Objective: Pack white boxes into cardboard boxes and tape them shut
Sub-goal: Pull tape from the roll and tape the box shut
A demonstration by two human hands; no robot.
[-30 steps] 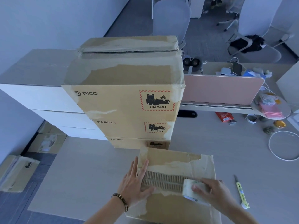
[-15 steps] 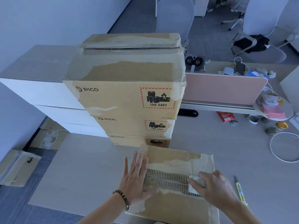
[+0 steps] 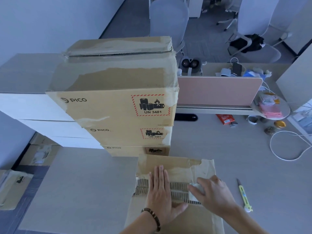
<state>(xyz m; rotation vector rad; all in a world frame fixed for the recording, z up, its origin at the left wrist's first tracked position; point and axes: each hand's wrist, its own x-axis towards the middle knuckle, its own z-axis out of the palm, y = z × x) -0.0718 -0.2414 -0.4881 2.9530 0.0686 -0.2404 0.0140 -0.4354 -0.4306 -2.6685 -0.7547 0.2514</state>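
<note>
Brown cardboard box (image 3: 175, 166) lies at the near edge of the grey tabletop (image 3: 84, 183). Left hand (image 3: 160, 191) presses flat on it with straight fingers; right hand (image 3: 214, 195) grips a white tape roll (image 3: 196, 189).

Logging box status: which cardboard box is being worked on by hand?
The low front box, apart from the PICO stack: left hand flat on it, right hand holding tape.

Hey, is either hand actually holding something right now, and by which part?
The right hand grips the tape roll from above, mostly covering it. The left hand holds nothing; it lies flat on the cardboard box.
</note>
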